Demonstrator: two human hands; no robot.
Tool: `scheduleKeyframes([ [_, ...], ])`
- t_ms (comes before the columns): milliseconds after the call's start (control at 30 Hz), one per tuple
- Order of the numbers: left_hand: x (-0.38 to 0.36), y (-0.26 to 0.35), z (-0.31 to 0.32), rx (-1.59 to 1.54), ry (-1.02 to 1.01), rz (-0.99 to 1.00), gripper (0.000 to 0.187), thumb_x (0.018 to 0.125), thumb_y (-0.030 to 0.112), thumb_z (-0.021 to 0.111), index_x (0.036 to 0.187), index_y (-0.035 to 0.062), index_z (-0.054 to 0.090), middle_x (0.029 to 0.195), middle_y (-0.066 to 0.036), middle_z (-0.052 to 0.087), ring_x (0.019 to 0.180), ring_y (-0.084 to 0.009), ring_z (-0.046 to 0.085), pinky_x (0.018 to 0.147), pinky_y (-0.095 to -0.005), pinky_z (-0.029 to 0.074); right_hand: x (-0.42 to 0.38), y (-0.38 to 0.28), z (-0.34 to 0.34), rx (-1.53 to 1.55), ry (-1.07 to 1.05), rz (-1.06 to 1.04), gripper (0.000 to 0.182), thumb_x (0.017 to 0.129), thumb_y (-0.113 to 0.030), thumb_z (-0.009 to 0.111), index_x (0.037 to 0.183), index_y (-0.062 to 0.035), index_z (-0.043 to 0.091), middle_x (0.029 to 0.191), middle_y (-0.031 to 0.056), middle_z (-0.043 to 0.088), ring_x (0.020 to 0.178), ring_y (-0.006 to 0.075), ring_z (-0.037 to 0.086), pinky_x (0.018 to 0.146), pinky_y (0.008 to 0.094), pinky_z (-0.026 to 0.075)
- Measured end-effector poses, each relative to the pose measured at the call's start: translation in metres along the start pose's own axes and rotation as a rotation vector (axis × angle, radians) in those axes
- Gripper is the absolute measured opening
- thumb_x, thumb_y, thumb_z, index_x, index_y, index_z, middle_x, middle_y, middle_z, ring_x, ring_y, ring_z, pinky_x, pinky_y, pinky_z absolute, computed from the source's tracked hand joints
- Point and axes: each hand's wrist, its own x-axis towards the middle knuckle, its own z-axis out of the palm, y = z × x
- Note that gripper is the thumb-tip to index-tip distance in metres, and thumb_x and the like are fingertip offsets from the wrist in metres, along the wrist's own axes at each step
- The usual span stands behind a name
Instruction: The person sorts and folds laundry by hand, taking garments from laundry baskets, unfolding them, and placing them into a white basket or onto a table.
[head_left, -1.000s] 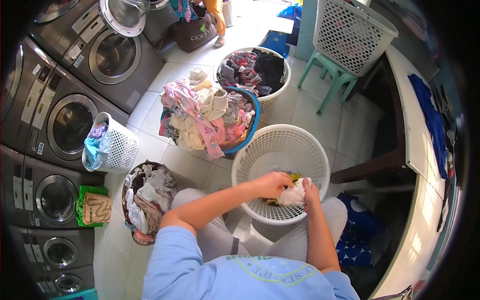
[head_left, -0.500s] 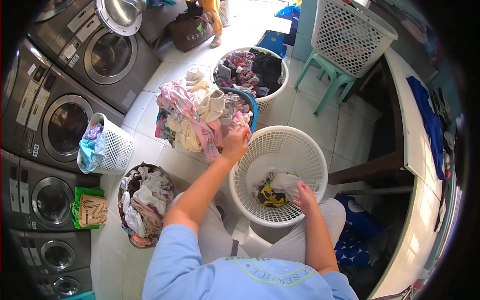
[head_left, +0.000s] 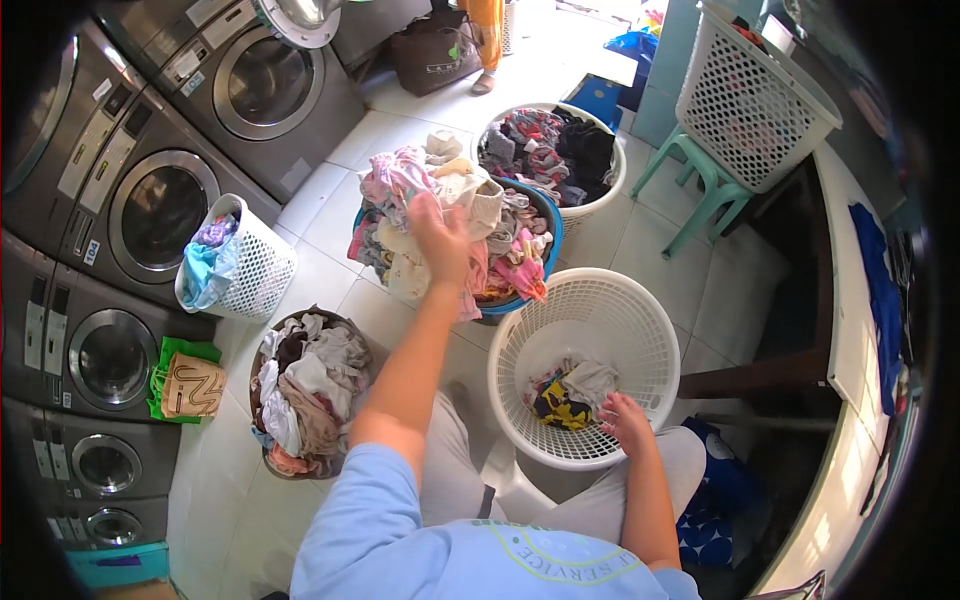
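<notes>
My left hand is over the tall heap of laundry in the blue basin, fingers stretched out against pale cream and pink cloth. A bright pink garment lies over the basin's right side, toward the white basket. Inside the white round laundry basket in front of me are a yellow-and-black cloth and a white cloth. My right hand hovers at that basket's right front side with its fingers apart and nothing in them.
A basket of dark and red clothes stands behind the basin. To the left are a full basket of clothes and a white basket with blue cloth. Washing machines line the left. A green stool bears another basket.
My left hand has let go of the pink garment and moved left onto the heap. My right hand has released the white cloth, which now lies in the basket. The view has shifted slightly.
</notes>
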Motion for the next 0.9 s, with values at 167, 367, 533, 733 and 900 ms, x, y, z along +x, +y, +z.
scheduleKeyframes([
  [167,-0.002,-0.081,-0.002,-0.097,-0.483,-0.685,0.023,0.082,0.023,0.068,0.084,0.0007,0.065,0.105,-0.018,0.057,0.101,-0.0279,0.053,0.085,-0.0370,0.043,0.005,0.000,0.000,-0.035,0.015,0.012,0.034,0.093,-0.036,0.053,0.116,-0.0103,0.052,0.105,0.0046,0.054,0.090,0.0166,0.056,0.073,0.0337,0.047],
  [367,0.013,0.024,-0.023,-0.305,-0.250,0.011,0.012,0.082,0.005,0.062,0.092,0.0062,0.067,0.092,-0.013,0.062,0.102,-0.0285,0.053,0.088,-0.0379,0.042,0.010,0.005,-0.002,-0.052,-0.007,0.004,0.040,0.093,-0.039,0.053,0.120,-0.0105,0.050,0.107,0.0059,0.054,0.091,0.0177,0.056,0.072,0.0343,0.048],
  [533,-0.054,0.164,-0.085,-0.821,-0.665,0.362,0.020,0.073,0.005,0.061,0.093,0.0064,0.059,0.090,-0.011,0.060,0.091,-0.0293,0.059,0.081,-0.0419,0.046,-0.040,-0.042,0.043,0.523,-0.126,-0.093,0.045,0.092,-0.047,0.049,0.113,-0.0080,0.052,0.099,0.0093,0.059,0.082,0.0239,0.061,0.066,0.0372,0.051],
  [733,-0.101,0.194,-0.108,-0.637,-1.327,0.915,0.014,0.069,0.012,0.064,0.082,0.0071,0.060,0.084,-0.011,0.059,0.091,-0.0290,0.059,0.078,-0.0396,0.049,-0.005,-0.026,0.016,0.664,-0.201,-0.197,0.043,0.092,-0.046,0.049,0.112,-0.0080,0.052,0.094,0.0104,0.060,0.077,0.0252,0.061,0.063,0.0388,0.051],
  [900,-0.015,0.037,0.000,-0.230,-0.548,-0.230,0.055,0.079,0.025,0.070,0.119,-0.0043,0.047,0.129,-0.025,0.043,0.122,-0.0323,0.042,0.099,-0.0453,0.034,0.022,0.000,-0.019,0.620,-0.106,-0.114,0.042,0.092,-0.045,0.048,0.112,-0.0080,0.052,0.090,0.0114,0.062,0.073,0.0263,0.061,0.061,0.0400,0.051],
])
